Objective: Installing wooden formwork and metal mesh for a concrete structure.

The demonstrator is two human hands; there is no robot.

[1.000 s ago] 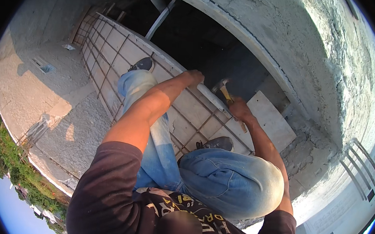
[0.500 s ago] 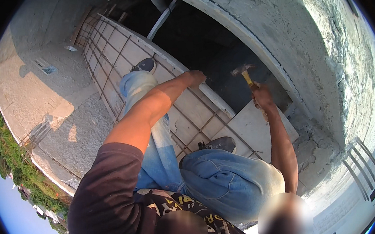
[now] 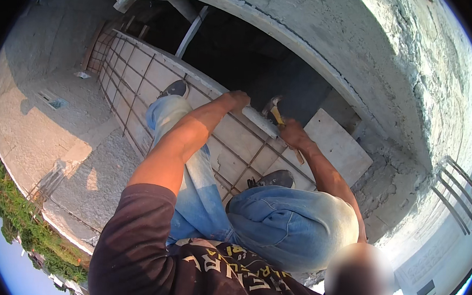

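My left hand [image 3: 236, 100] grips the upper edge of a pale, narrow board [image 3: 203, 80] that runs along the rebar grid [image 3: 132, 86] under me. My right hand [image 3: 293, 134] is closed round the yellow and wooden handle of a claw hammer [image 3: 275, 109], whose metal head is by the board's edge, a little right of my left hand; whether they touch is unclear. My jeans-clad legs and dark shoes [image 3: 275, 179] rest on the formwork, where steel bars cross over pale panels.
A dark opening [image 3: 254, 54] lies beyond the board, with timber props [image 3: 192, 30] and a curved concrete wall [image 3: 409, 61]. A square panel [image 3: 335, 150] is right of my hammer hand. Bent bars [image 3: 457, 192] stick out at the right. Rough concrete [image 3: 79, 168] and greenery are on the left.
The hammer rose half a second ago and has come back down toward the board's edge. The whole view has shifted slightly. My left hand stays on the edge.
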